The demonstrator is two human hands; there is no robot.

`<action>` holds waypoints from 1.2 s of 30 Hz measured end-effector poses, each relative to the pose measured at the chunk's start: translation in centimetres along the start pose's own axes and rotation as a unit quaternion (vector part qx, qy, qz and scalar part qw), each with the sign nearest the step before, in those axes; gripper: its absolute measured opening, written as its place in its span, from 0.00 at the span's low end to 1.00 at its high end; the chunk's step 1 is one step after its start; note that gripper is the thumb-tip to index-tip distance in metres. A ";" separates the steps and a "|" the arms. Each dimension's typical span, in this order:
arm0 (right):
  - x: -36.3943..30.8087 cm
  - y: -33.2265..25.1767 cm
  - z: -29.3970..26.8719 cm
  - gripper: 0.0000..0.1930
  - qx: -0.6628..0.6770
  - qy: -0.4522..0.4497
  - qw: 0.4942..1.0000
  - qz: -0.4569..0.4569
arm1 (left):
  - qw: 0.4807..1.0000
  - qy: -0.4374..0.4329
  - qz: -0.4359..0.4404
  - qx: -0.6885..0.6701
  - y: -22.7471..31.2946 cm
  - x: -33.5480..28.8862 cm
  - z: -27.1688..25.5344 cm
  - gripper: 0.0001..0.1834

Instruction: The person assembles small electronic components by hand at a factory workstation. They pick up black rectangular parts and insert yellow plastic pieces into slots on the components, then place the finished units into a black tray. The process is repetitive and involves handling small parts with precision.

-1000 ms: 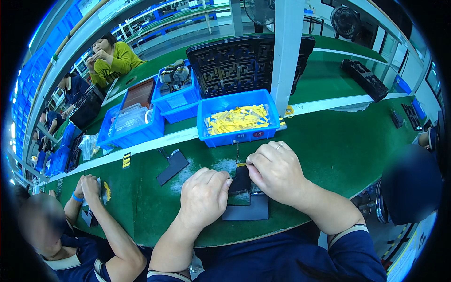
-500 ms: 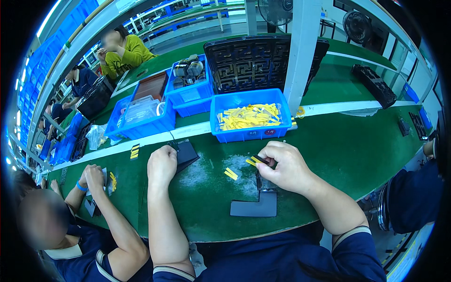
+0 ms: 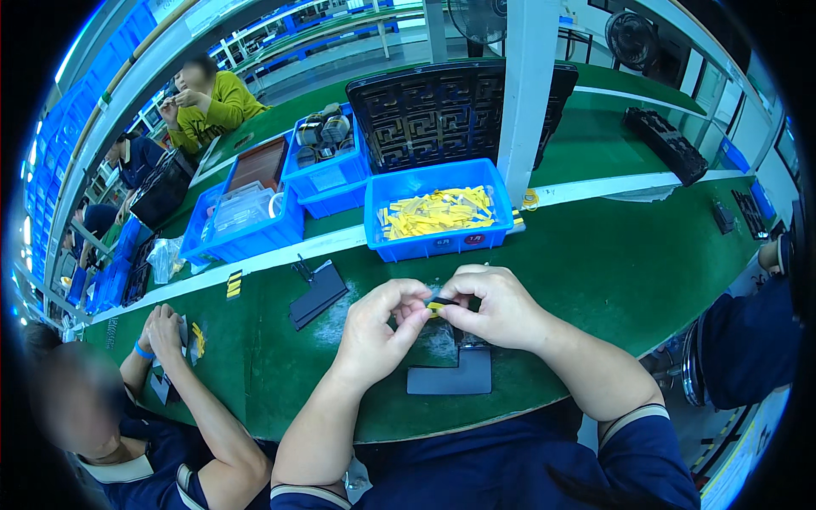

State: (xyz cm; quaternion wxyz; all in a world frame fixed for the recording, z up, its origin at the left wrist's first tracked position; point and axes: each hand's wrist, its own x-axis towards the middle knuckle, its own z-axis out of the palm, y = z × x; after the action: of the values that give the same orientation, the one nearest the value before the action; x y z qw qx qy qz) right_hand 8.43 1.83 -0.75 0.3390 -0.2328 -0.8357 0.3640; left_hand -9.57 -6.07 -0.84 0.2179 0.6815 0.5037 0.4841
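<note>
Yellow strip (image 3: 436, 305) (small, flat) between hands

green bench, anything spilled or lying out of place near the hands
Nothing spilled. Both hands, left hand and right hand, pinch one small yellow strip; the other yellow strips sit inside their blue bin.

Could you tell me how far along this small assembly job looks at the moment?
Done: little can be confirmed; a grey L-shaped plate lies before the person, another dark plate further left. In hand: the left hand and right hand pinch a small yellow-and-black piece together above the table. Left: the blue bin holds many yellow strips.
</note>
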 end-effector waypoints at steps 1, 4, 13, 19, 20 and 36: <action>-0.1 0.1 0.2 0.07 0.001 0.028 0.999 -0.019 | 0.994 -0.005 -0.061 -0.090 -0.1 0.0 0.0 0.10; -0.1 0.3 0.1 0.05 -0.036 0.073 0.993 -0.086 | 0.945 -0.015 -0.201 -0.258 -0.6 0.2 -0.3 0.12; 0.0 0.1 -0.9 0.05 -0.025 0.155 0.988 -0.013 | 0.949 -0.033 -0.098 0.297 -3.0 0.1 0.1 0.10; 0.0 0.1 -0.9 0.05 -0.028 0.132 0.990 -0.033 | 0.938 -0.320 0.023 0.133 1.8 -0.2 -1.0 0.19; 0.0 0.0 -0.9 0.05 -0.027 0.120 0.992 -0.028 | 0.923 -0.354 0.000 0.152 2.2 -0.4 -0.8 0.19; -0.4 -1.2 -1.1 0.06 0.010 0.075 0.997 -0.016 | 0.983 -0.144 -0.024 0.115 1.0 -0.2 -2.6 0.07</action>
State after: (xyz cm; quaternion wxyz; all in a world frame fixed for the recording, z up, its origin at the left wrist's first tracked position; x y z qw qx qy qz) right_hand 9.31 1.31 0.52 0.4088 -0.2425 -0.8079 0.3485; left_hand -11.33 -7.18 0.99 0.2195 0.7523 0.5356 0.3148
